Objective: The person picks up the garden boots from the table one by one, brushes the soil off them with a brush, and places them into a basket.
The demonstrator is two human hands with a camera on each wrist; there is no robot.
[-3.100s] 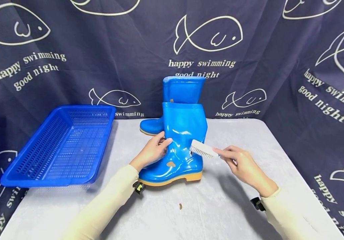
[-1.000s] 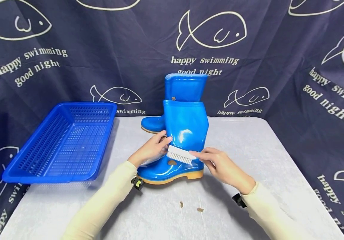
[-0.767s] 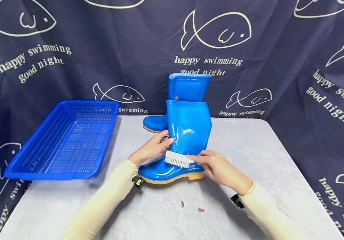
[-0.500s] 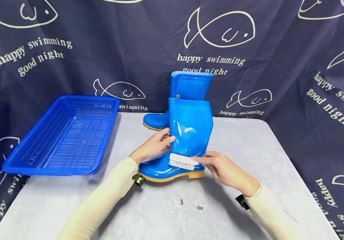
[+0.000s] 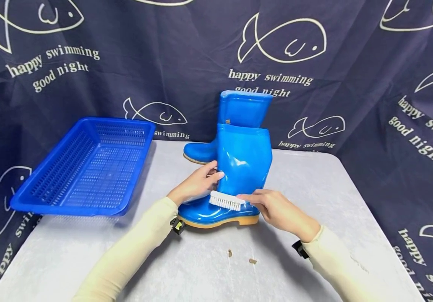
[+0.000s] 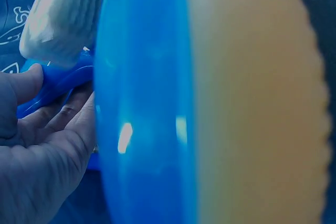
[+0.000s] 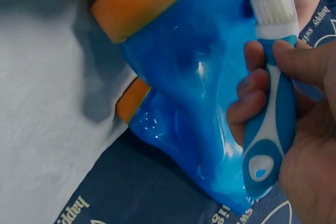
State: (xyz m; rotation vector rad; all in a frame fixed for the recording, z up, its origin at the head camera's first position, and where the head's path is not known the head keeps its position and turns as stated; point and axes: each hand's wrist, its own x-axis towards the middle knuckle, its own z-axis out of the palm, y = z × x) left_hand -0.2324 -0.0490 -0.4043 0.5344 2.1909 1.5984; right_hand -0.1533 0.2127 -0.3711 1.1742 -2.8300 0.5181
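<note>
A glossy blue rain boot (image 5: 243, 159) with a tan sole stands upright on the table, toe pointing left. My left hand (image 5: 197, 182) grips the front of its ankle, thumb on the near side; the left wrist view shows this hand (image 6: 47, 150) beside the boot's foot (image 6: 142, 77). My right hand (image 5: 280, 209) holds a scrub brush (image 5: 227, 200), its white bristles at the boot's instep. In the right wrist view the fingers curl round the brush's blue and white handle (image 7: 270, 114). The brush covers part of the instep.
Behind stands a second blue rain boot (image 5: 244, 109), partly hidden, with a small brown patch (image 5: 228, 122) on its shaft. A blue plastic basket (image 5: 88, 167) is at the left. Two brown flecks, one a curled bit (image 5: 252, 261), lie on the table (image 5: 186, 268) in front.
The brush has moved left from the boot's back edge to its instep, then shifted slightly there. The instep's brown patch no longer shows. A second brown fleck has appeared on the table.
</note>
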